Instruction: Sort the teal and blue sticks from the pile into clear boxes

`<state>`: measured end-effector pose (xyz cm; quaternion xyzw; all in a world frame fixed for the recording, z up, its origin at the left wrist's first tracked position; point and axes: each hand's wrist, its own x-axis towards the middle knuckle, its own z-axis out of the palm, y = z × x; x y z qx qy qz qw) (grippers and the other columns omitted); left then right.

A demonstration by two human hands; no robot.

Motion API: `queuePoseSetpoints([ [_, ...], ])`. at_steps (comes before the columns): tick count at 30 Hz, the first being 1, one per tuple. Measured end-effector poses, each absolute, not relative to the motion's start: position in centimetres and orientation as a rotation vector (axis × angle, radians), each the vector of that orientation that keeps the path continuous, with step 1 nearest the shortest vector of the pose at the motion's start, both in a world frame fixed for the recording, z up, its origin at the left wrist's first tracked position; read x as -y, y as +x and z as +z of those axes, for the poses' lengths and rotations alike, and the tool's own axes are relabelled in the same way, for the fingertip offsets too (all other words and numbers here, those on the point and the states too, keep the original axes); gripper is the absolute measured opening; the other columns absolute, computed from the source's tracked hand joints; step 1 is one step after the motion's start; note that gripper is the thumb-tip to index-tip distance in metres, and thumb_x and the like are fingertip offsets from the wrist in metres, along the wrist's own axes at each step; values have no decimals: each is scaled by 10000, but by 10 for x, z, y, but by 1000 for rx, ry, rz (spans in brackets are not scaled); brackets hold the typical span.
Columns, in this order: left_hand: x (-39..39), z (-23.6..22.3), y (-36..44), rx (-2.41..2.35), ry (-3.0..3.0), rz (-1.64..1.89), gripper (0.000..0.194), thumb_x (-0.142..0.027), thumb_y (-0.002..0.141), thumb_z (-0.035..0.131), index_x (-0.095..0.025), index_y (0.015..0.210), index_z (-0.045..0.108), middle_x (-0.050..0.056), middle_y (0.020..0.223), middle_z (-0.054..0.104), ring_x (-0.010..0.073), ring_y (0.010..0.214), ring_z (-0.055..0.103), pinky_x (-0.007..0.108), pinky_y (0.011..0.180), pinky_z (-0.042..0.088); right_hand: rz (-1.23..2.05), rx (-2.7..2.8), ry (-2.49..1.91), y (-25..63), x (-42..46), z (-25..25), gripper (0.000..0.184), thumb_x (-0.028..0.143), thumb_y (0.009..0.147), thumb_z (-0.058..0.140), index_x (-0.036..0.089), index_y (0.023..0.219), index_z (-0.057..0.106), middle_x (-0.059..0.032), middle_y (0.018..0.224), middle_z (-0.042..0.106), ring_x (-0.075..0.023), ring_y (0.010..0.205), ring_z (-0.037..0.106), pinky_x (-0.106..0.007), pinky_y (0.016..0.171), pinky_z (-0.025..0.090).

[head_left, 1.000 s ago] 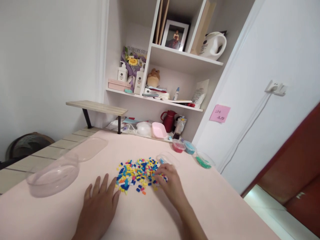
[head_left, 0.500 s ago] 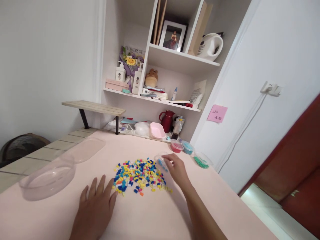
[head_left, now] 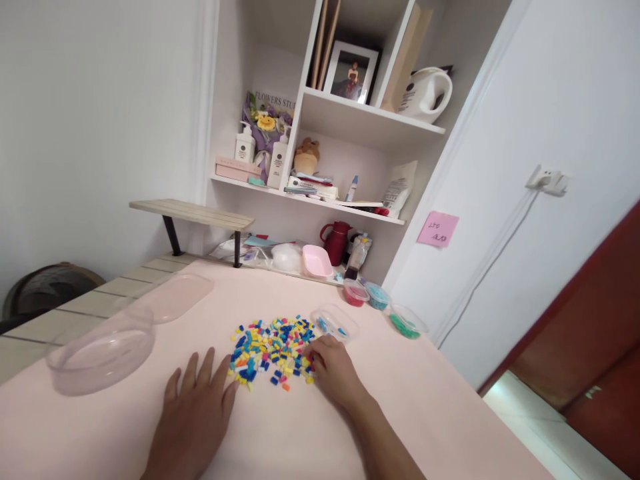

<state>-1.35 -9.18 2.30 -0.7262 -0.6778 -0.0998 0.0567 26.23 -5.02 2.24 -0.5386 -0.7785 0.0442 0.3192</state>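
Small colourful plastic bricks (head_left: 273, 347) lie in a loose pile on the pink tabletop, mostly yellow, blue, teal and pink. My left hand (head_left: 193, 413) rests flat at the pile's left edge, fingers spread and holding nothing. At the right edge, my right hand (head_left: 333, 367) reaches down with fingers curled together among the bricks. Its fingertips are partly hidden, so what they hold cannot be made out. Just beyond that hand stands a clear shallow container (head_left: 350, 322) with several blue bricks in it.
Tubs of red pieces (head_left: 355, 295), light-blue pieces (head_left: 377, 298) and green pieces (head_left: 406, 325) line the back right. A large clear bowl (head_left: 103, 363) and a clear lid (head_left: 183, 298) lie on the left. Behind are a pink tray (head_left: 317, 262), a red jug (head_left: 337, 241) and a small wooden shelf (head_left: 193, 213).
My right hand has moved from the clear container back toward me and left, onto the pile's right edge. My left hand has stayed in place on the table.
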Motion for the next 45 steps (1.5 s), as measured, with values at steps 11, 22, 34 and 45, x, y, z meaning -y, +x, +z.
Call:
queuePoseSetpoints([
  [11, 91, 20, -14, 2038, -2199, -319, 532, -392, 931, 359, -260, 1425, 504, 109, 1551, 418, 353, 1457, 332, 558, 1175, 210, 111, 2142, -1258, 257, 55, 26, 479, -32, 734, 454, 268, 941, 765, -29, 994, 688, -204, 955, 582, -364, 885, 399],
  [22, 90, 20, -14, 2021, -2193, -302, 534, -402, 930, 354, -261, 1423, 506, 112, 1552, 412, 361, 1458, 324, 563, 1173, 212, 86, 2036, -1373, 261, 54, 22, 390, 73, 877, 472, 251, 1097, 741, -75, 970, 639, -219, 926, 578, -366, 843, 455],
  [34, 92, 19, -14, 2023, -2196, -266, 544, -411, 935, 333, -253, 1429, 500, 102, 1558, 406, 354, 1465, 313, 559, 1176, 196, 145, 1965, -1359, 259, 54, 24, 347, 93, 876, 483, 253, 1011, 760, -71, 977, 624, -214, 922, 581, -342, 818, 469],
  [45, 89, 17, -14, 2011, -2189, -323, 539, -409, 924, 345, -256, 1408, 528, 95, 1543, 428, 350, 1454, 338, 560, 1174, 215, 128, 1964, -1370, 258, 53, 24, 311, 136, 899, 511, 256, 1034, 763, -73, 969, 631, -213, 910, 588, -334, 794, 482],
])
